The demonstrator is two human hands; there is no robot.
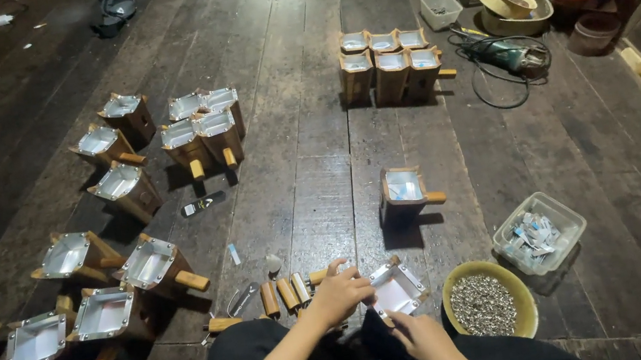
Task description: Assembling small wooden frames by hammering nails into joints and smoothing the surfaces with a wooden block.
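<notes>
Head view. Hands are working together on one square wooden box with a silvery lining (396, 288), which is resting on the dark plank floor (309, 164) just in front of the person's knees. The left hand (338, 294) is curling loosely over the box's 9 o'clock edge, fingers bent and touching its rim; whether anything small is being pinched under them cannot be told. The right hand (421, 338) is cupping the box from 6 o'clock, fingers partly closed against its near side.

A row of short wooden pegs (287, 293) is lying at 9 o'clock of the box, touching the left hand's knuckles. A yellow bowl of small metal fasteners (487, 302) is sitting just beside the right hand at 3 o'clock, and a clear plastic tub of packets (539, 232) is standing at 2 o'clock. One finished box with a peg handle (403, 193) is standing apart at 12 o'clock; a cluster of lined boxes (99, 308) is crowding the 9 o'clock side.

Risks, as judged: the right forearm is lying close to the bowl, so a sideways swing could be tipping fasteners across the floor gaps; the loose, two-sided hold is leaving the box free to twist; the pegs could be rolling under the left wrist.
</notes>
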